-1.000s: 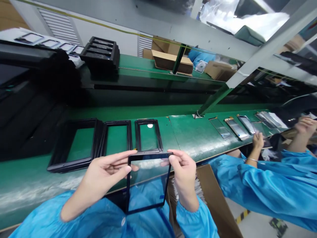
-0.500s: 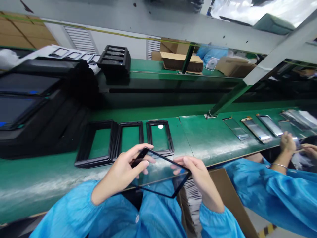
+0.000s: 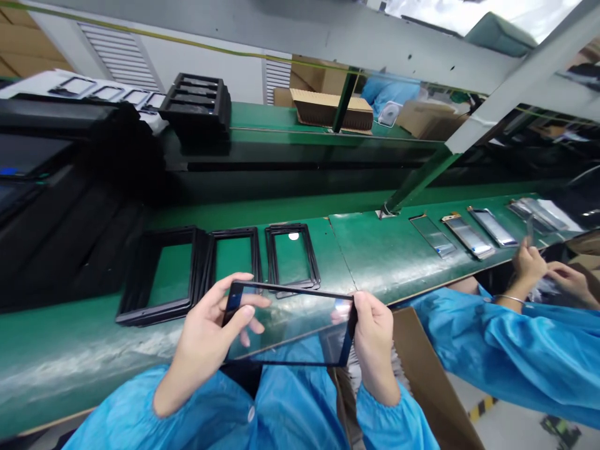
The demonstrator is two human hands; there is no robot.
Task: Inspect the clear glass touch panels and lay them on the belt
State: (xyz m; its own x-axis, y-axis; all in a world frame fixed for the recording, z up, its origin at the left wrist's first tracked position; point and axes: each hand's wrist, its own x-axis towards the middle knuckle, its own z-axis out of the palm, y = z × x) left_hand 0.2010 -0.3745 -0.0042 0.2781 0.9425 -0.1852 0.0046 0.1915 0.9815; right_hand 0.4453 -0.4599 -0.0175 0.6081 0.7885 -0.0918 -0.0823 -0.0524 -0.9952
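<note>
Between my two hands I hold a clear glass panel with a black border, in front of the bench edge and above my lap. My left hand grips its left end, thumb in front and fingers showing through the glass behind. At the other end, my right hand pinches the border between thumb and fingers. Just beyond the panel, stacked black frames lie on the green bench: a thick stack, a middle stack and a thinner stack with a white dot inside its opening.
Black trays are piled high at left. More trays stand on the rear shelf beside a cardboard box. A metal post rises from the bench. Rightward lie screen panels and a co-worker's hands. An open carton sits below.
The glass panel has turned from a slant to nearly level and faces me more squarely. My right hand now grips its right end edge. The view has shifted slightly right.
</note>
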